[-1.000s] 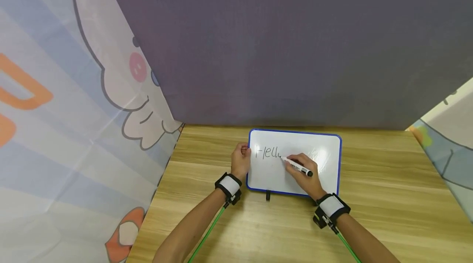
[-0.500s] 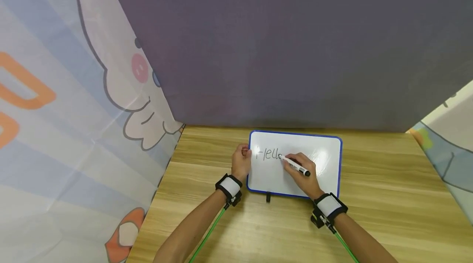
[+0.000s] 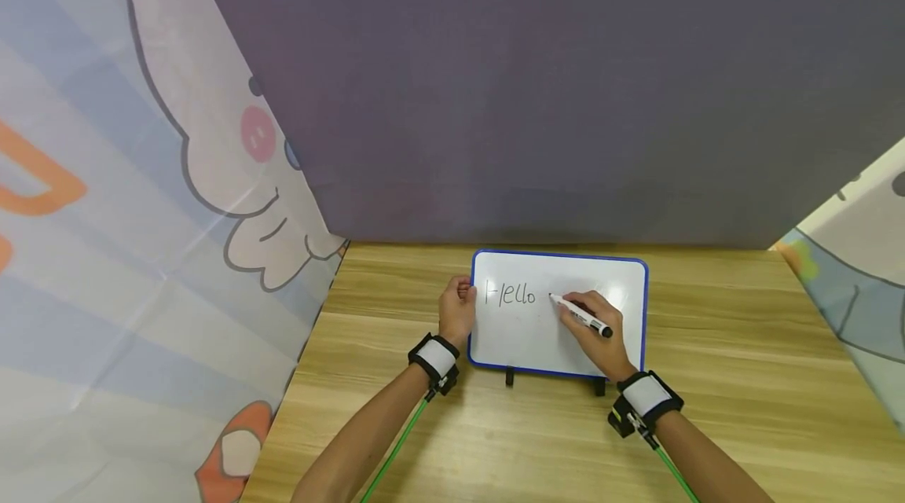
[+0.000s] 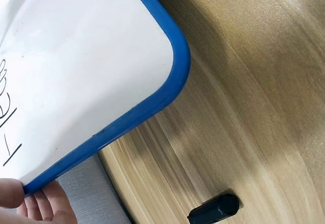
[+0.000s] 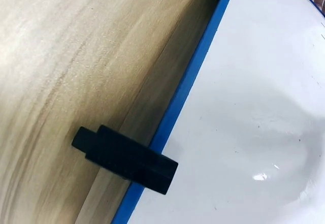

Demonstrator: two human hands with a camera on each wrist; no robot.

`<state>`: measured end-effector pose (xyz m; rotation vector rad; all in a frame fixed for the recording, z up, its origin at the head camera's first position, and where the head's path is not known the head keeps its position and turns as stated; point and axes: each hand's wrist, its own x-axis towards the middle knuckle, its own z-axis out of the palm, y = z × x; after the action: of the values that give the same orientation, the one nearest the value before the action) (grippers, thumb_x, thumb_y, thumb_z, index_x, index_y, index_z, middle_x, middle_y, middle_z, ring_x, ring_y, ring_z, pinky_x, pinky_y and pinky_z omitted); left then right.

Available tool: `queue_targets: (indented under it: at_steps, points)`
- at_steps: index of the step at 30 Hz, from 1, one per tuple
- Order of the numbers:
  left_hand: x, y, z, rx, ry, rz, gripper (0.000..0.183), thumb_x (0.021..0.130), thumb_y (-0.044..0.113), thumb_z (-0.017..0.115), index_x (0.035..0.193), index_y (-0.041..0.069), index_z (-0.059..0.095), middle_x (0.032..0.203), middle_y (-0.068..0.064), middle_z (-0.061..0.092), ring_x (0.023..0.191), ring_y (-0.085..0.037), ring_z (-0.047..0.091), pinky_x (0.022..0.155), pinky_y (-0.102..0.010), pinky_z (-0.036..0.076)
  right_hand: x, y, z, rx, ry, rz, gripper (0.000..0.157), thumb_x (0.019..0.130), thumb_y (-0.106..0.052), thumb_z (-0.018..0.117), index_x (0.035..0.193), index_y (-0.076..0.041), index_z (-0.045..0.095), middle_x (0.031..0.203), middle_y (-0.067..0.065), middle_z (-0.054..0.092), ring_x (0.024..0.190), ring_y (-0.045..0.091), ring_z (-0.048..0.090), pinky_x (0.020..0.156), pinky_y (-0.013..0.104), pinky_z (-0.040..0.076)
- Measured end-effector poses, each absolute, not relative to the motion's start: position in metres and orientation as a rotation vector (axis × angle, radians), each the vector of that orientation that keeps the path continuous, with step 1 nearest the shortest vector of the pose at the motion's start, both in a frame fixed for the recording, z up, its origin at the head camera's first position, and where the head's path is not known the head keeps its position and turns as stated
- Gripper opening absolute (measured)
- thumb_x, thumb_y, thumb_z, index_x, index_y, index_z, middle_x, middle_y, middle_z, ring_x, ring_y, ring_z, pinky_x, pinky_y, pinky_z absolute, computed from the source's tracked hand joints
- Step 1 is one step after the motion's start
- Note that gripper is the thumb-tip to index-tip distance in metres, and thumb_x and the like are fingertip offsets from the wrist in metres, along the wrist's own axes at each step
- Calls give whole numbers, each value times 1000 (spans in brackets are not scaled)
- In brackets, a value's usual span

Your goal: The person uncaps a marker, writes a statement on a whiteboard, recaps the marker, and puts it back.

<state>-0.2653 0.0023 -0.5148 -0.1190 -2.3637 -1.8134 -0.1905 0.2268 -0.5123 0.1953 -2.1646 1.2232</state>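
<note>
A blue-framed whiteboard [image 3: 523,342] leans on black stand feet, with "Hello" in black handwriting [image 3: 511,295] on its left half. My left hand [image 3: 457,310] pinches the board's left edge; in the left wrist view the thumb [image 4: 10,192] lies on the front and the fingers [image 4: 51,203] curl behind the frame. Between the thumb and fingers of my right hand [image 3: 597,334] is a white whiteboard marker [image 3: 583,316] with a black end. Its dark tip points at the board just right of the word. The right wrist view shows a black stand foot [image 5: 129,158] hooked over the lower frame, not the marker.
The board stands on a wood-grain table [image 3: 742,346], close to a dark grey panel [image 3: 537,94] at the back. A cartoon-printed sheet [image 3: 163,251] hangs along the left side. Another black foot [image 4: 216,208] shows beside the board in the left wrist view.
The "o" has been closed, finishing the word "Hello". My right hand has then moved the marker a little to the right. The left hand keeps its place on the edge.
</note>
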Motion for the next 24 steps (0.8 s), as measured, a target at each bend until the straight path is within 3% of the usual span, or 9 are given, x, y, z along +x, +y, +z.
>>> queue_targets:
  at_steps: [4,12,24]
  points:
    - [-266,4,-512,-33,-2436,-1810,17,90,1,54,106,-4,59,94,-17,62,84,-22,58,74,-29,49,-192,225,-513,208,-2168,1221,19,72,9,70,90,5,68,82,14,64,77,15,59,71,4,43]
    - [-264,6,-508,-37,-2463,-1755,18,89,-1,54,106,-6,59,93,-18,62,82,-21,58,72,-27,49,-195,228,-520,233,-2174,1227,18,74,1,72,92,-3,70,83,6,64,78,3,57,70,5,44]
    - [-268,7,-510,-23,-2465,-1766,18,90,-1,54,106,-5,59,93,-18,62,82,-23,58,72,-26,47,-189,229,-521,240,-2215,1275,19,75,2,72,93,-2,69,84,8,65,80,9,60,73,5,44]
